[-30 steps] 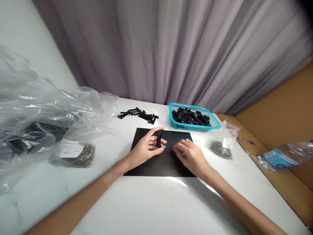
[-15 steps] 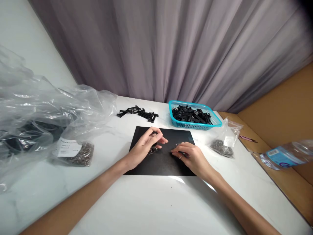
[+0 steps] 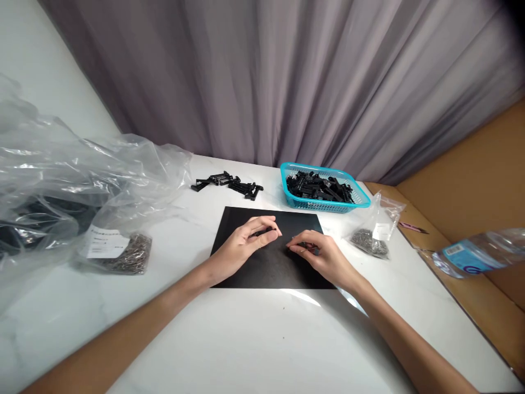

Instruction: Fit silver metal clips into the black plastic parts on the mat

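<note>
Both hands are over a black mat on the white table. My left hand is closed in a loose curl, thumb and fingertips drawn together; something dark shows between them, too hidden to name. To its right, my right hand pinches thumb and forefinger close to the mat. Whatever is in that pinch is too small to make out. Tiny shiny metal bits show by the right fingers.
Behind the mat lie several black plastic parts, beside a blue basket full of similar ones. Bags of small metal pieces stand left and right. Large clear plastic covers the far left; a bottle lies right.
My left thumb and fingers have drawn closer together, and the hand now covers the small metal pieces seen beneath it. My right hand stays pinched low over the mat. The view has shifted slightly.
</note>
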Action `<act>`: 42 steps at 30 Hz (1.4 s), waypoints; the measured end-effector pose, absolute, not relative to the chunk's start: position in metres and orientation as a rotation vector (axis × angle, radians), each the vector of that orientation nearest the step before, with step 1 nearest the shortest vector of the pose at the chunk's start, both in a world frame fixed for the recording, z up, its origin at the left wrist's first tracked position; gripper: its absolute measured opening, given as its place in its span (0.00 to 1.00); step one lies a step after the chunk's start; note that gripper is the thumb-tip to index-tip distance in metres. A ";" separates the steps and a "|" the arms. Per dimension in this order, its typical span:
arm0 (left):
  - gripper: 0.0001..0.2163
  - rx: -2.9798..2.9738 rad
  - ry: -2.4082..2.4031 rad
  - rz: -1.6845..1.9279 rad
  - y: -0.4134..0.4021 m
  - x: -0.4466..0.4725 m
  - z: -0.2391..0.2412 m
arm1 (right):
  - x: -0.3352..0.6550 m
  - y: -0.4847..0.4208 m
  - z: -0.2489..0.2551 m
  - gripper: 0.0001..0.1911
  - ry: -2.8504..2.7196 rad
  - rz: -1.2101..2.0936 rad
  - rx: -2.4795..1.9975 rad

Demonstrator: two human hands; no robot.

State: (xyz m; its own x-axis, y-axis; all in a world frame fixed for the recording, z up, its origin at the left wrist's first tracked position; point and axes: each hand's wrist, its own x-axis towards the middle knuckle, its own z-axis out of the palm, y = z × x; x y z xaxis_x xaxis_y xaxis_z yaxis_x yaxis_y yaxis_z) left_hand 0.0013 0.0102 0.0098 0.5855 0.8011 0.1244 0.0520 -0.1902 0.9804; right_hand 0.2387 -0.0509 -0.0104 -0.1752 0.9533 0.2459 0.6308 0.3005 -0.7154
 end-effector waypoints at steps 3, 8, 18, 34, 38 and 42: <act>0.12 1.627 0.681 0.751 0.010 0.002 0.010 | 0.240 -0.052 -0.007 0.09 -1.907 0.618 -1.405; 0.11 1.555 0.661 0.817 0.012 0.003 0.009 | 0.238 -0.054 -0.005 0.08 -1.898 0.618 -1.416; 0.10 1.609 0.649 0.751 0.015 0.004 -0.002 | 0.241 -0.055 -0.003 0.08 -1.918 0.637 -1.426; 0.11 1.646 0.650 0.741 0.016 0.001 -0.008 | 0.236 -0.054 -0.010 0.08 -1.917 0.600 -1.272; 0.17 1.631 0.661 0.744 0.016 -0.001 -0.006 | 0.227 -0.056 -0.014 0.07 -1.698 0.334 -1.205; 0.23 1.616 0.665 0.786 0.014 0.001 -0.002 | 0.214 -0.058 -0.020 0.06 -1.625 0.212 -1.193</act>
State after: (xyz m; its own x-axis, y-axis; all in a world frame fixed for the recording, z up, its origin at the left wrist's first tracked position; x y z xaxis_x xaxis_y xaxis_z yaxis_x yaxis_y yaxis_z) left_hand 0.0006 0.0138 -0.0024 0.6134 0.7779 0.1366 0.0055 -0.1771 0.9842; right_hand 0.2138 -0.0579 -0.0202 0.0587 0.7732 0.6314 0.5855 0.4856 -0.6491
